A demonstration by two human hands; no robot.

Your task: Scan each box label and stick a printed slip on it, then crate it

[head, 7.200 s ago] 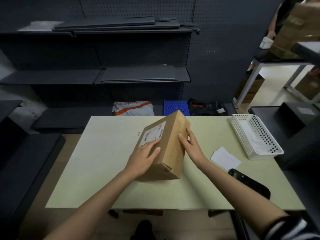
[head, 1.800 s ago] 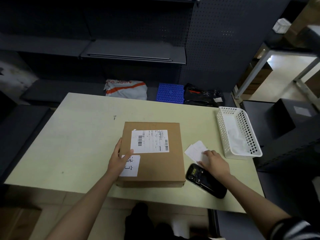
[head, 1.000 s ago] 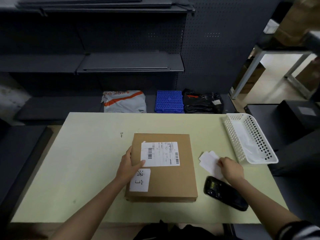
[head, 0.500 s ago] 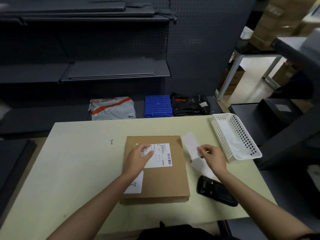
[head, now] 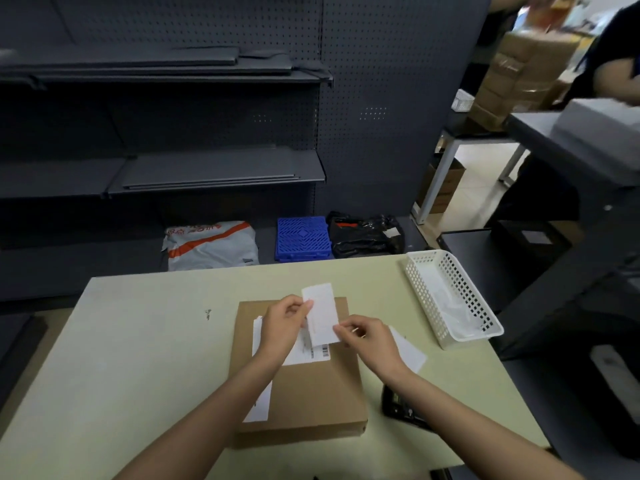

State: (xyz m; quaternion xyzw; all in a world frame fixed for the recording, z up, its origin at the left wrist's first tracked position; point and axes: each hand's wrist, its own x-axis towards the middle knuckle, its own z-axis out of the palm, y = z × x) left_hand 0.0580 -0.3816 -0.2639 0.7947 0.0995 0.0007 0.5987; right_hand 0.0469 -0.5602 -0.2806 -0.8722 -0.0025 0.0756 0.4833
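A flat brown cardboard box [head: 311, 396] lies on the pale green table [head: 138, 358]. Its white shipping label [head: 311, 355] and a small white slip [head: 259, 407] at its near left are partly hidden by my arm. Above the box I hold a white printed slip [head: 322, 313] upright. My left hand [head: 282, 327] pinches its left edge and my right hand [head: 367, 336] pinches its lower right corner. More white slips [head: 410, 353] lie on the table right of the box. A black handheld scanner [head: 398, 407] lies near my right forearm.
A white perforated basket [head: 450, 299] stands at the table's right edge. Behind the table are dark shelves, a white-orange parcel bag [head: 211, 244], a blue crate [head: 303, 239] and a black bag [head: 367, 235]. Another person [head: 616, 64] stands by stacked boxes at the far right.
My right hand has lifted a slip from the pile over the box. My left hand has left the box top and taken hold of the slip's left edge.
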